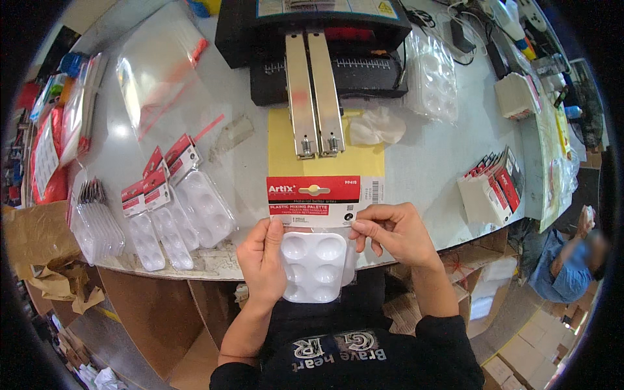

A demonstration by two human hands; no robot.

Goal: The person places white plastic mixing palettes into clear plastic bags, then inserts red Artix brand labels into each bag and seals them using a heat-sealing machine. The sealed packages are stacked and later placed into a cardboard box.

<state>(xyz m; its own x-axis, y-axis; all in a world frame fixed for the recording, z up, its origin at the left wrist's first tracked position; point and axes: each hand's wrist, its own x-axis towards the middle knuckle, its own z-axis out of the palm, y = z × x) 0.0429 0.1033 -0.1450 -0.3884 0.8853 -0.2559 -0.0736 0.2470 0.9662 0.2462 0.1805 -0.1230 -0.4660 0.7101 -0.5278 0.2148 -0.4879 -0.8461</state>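
Observation:
In front of me, at the table's near edge, I hold a white plastic paint palette (314,266) with round wells, in a clear bag. A red, white and black header card (314,209) with a hang hole spans its top. My left hand (262,260) is closed, its thumb on the card's lower left corner and the palette's side. With thumb and forefinger my right hand (396,237) pinches the card's lower right corner. Just beyond the card are two metal arms (301,97) of a black machine (263,84), above a yellow sheet (279,143).
Carded palettes (205,208) lie at left, near a stack of bare palettes (97,224) and clear bags (156,71). Folded header cards (491,192) stand at right. A crumpled white tissue (377,125) lies by the machine. Another person (562,273) is at far right.

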